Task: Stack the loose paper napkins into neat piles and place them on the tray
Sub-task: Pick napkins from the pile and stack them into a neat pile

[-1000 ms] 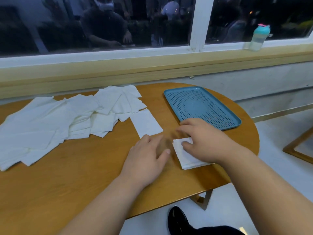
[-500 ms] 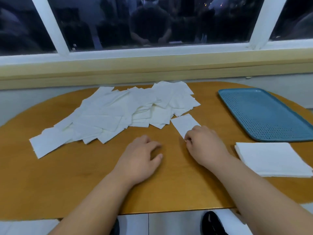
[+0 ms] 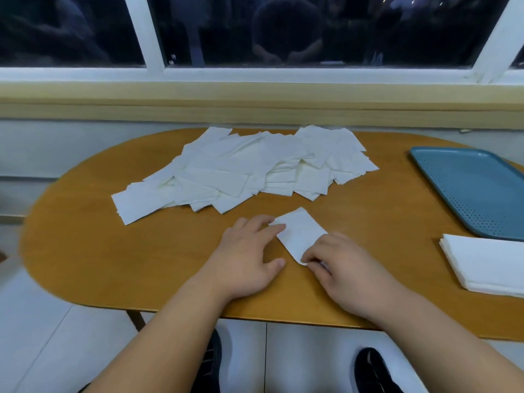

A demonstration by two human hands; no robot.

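Head view: I see the right hand (image 3: pixel 346 268) pinching the near corner of one thin white rectangular napkin (image 3: pixel 302 232), well left of the teal perforated tray (image 3: pixel 476 188). The left hand (image 3: pixel 249 256) lies flat with straight fingers, tips on the napkin's edge. A messy loose napkin heap (image 3: pixel 241 171) sits left of the tray. A neat squared stack (image 3: pixel 487 262) sits just beside the tray's near rim. All of it is on an oval wooden table (image 3: pixel 113 265).

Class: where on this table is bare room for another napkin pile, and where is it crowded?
Free: the wood left of the left hand, nearer than the loose heap; the strip between heap and tray; the tray's visible surface. Crowded: the far middle, by the neat pile, and around the single napkin the right hand pinches.
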